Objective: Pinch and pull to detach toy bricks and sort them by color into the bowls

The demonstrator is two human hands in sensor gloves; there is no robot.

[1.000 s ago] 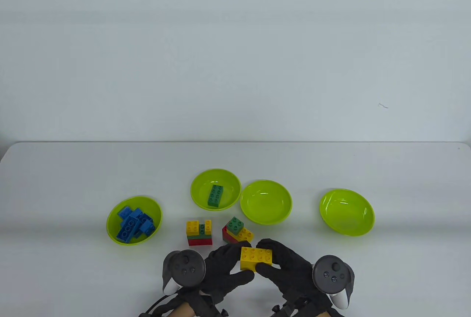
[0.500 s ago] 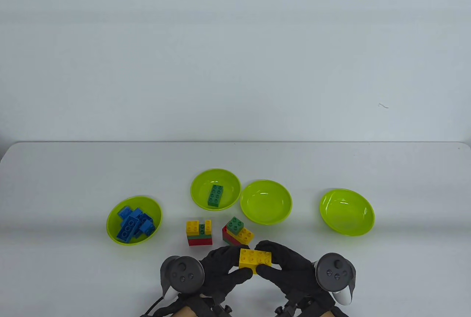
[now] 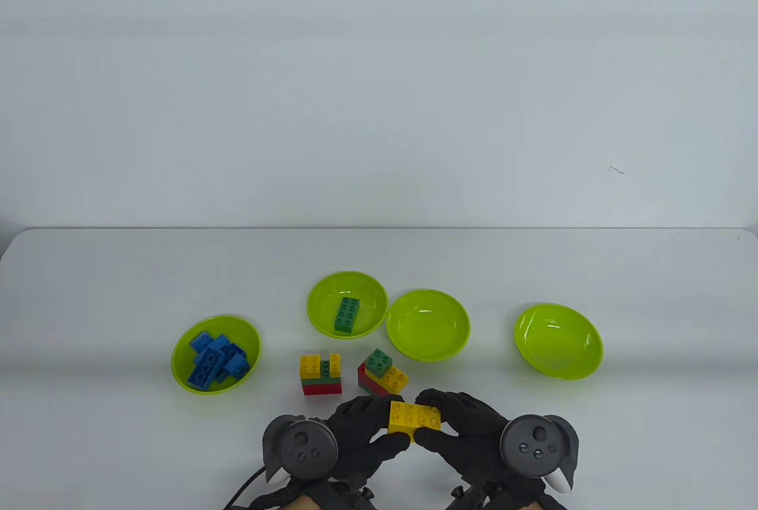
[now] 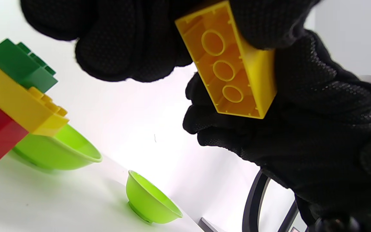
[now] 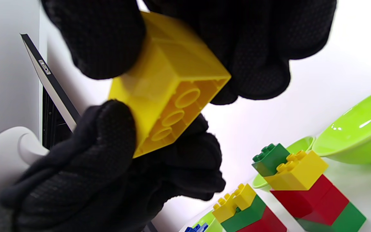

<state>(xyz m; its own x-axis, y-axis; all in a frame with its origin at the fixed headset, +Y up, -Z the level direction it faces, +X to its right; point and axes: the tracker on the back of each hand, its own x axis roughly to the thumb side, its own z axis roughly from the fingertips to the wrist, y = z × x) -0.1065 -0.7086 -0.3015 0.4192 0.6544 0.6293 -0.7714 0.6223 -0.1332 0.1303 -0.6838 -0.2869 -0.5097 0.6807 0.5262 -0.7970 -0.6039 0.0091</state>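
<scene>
Yellow brick point(image 3: 414, 417), a chunky 2x4, sits low in the centre of the table view, lifted off the table point(image 3: 89, 297) and pinched from both ends: left hand point(image 3: 361, 433) has its fingers and thumb curled round the left end, right hand point(image 3: 459, 430) does the same on the right end. Wrist views show its hollow underside with three round tubes, black glove fingers point(image 4: 134, 48) wrapped over it.

Just above the hands, two little stacks stand on the table: a red-green-yellow stack point(image 3: 321, 375) left of centre, and a tilted stack point(image 3: 382, 372) with a green brick on top right beside it.

Further up come the four lime bowls. Left bowl point(image 3: 216, 355) is full of blue bricks point(image 3: 214, 359). Centre bowl point(image 3: 347, 304) holds one green brick point(image 3: 347, 314), and touching its right side is another bowl point(image 3: 428, 325) with nothing in it. Far-right bowl point(image 3: 558, 341) stands well apart.
</scene>
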